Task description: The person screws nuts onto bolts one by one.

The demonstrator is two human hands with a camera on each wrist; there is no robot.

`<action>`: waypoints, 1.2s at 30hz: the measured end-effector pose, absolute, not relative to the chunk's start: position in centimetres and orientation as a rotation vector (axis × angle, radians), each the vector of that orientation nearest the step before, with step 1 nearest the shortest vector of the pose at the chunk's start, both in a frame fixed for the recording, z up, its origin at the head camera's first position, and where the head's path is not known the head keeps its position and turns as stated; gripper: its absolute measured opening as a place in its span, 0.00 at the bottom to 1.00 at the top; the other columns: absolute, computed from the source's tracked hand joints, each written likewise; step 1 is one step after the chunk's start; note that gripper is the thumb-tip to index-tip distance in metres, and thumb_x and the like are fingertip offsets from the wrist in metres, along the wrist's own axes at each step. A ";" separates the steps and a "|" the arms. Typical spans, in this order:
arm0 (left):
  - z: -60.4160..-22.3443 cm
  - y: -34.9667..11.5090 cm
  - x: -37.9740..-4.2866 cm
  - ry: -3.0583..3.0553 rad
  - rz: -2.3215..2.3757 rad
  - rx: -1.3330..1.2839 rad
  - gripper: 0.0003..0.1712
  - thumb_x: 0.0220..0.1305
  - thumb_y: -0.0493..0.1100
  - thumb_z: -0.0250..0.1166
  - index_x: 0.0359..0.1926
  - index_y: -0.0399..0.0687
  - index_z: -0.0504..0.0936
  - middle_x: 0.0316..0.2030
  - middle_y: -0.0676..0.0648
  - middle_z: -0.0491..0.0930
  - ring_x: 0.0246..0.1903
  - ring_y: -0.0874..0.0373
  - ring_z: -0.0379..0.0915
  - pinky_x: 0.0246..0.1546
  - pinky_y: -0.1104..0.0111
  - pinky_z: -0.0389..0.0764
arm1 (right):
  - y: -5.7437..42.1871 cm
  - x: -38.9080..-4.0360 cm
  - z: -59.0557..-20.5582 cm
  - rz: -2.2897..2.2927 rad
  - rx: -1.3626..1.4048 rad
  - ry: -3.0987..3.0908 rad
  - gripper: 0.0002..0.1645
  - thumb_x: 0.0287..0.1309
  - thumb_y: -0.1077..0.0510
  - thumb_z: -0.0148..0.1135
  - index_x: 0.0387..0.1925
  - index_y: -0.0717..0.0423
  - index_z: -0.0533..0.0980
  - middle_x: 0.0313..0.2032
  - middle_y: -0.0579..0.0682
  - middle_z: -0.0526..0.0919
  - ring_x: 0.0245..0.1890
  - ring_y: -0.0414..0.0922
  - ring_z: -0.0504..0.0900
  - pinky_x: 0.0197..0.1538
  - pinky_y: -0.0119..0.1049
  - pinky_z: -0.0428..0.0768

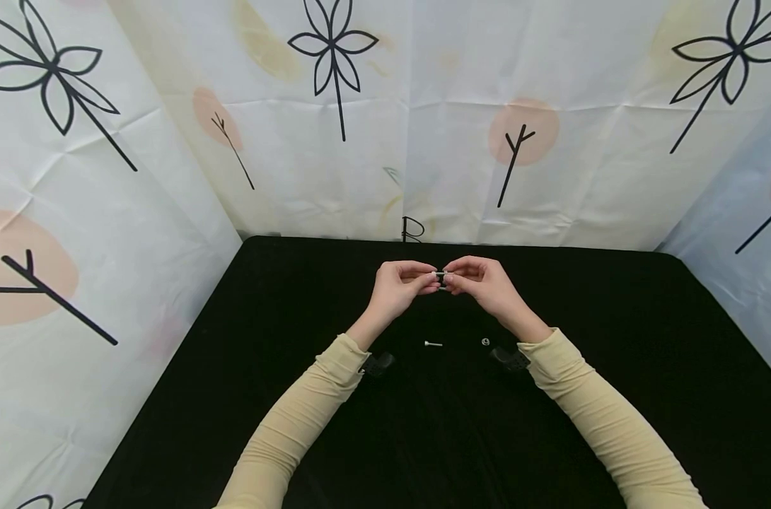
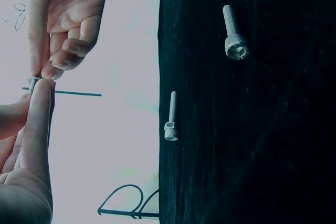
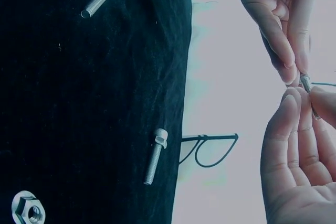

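Note:
Above the far part of the black table, the left hand (image 1: 395, 288) and right hand (image 1: 485, 283) meet at a small metal bolt (image 1: 441, 273). Between finger and thumb, the left hand grips the bolt's left end. The right hand pinches along the threaded shank (image 3: 306, 82), its fingertips close to the left hand's. Cannot tell whether a nut sits between the right fingers. Below the hands lies a second socket-head bolt (image 3: 154, 156) with a hex nut against its head. Nearer the body are a bare socket-head bolt (image 1: 433, 343) and a loose flange nut (image 1: 485, 341).
Black cloth covers the table (image 1: 424, 438). A white patterned curtain (image 1: 449, 177) rises behind the table's far edge and along its sides. Dark wrist cameras (image 1: 378, 364) sit at both cuffs, low over the cloth.

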State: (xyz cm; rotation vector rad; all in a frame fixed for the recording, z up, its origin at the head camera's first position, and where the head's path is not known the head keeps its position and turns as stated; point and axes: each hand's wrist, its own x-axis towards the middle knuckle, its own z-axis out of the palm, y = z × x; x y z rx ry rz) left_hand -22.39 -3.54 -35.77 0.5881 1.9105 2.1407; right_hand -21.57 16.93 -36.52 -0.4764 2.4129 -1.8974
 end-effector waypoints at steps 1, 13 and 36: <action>-35.8 -3.5 -22.4 1.913 2.141 0.594 0.13 0.64 0.29 0.60 0.47 0.21 0.78 0.41 0.30 0.81 0.42 0.42 0.81 0.46 0.55 0.82 | 16.9 -21.6 -36.5 -1.884 -0.461 2.421 0.16 0.63 0.59 0.62 0.45 0.69 0.77 0.38 0.63 0.83 0.35 0.47 0.84 0.42 0.44 0.85; -35.9 -3.6 -22.4 1.919 2.146 0.600 0.12 0.64 0.28 0.60 0.46 0.21 0.78 0.40 0.31 0.81 0.41 0.42 0.81 0.45 0.56 0.83 | 16.9 -21.7 -36.8 -1.959 -0.492 2.359 0.15 0.62 0.62 0.63 0.46 0.70 0.75 0.40 0.63 0.82 0.37 0.49 0.84 0.43 0.41 0.85; -35.9 -3.6 -22.3 1.950 2.118 0.572 0.13 0.64 0.29 0.60 0.47 0.21 0.78 0.41 0.31 0.82 0.40 0.45 0.82 0.45 0.57 0.83 | 16.8 -21.7 -37.1 -1.920 -0.434 2.320 0.20 0.67 0.56 0.59 0.49 0.71 0.74 0.39 0.62 0.82 0.37 0.53 0.83 0.43 0.46 0.85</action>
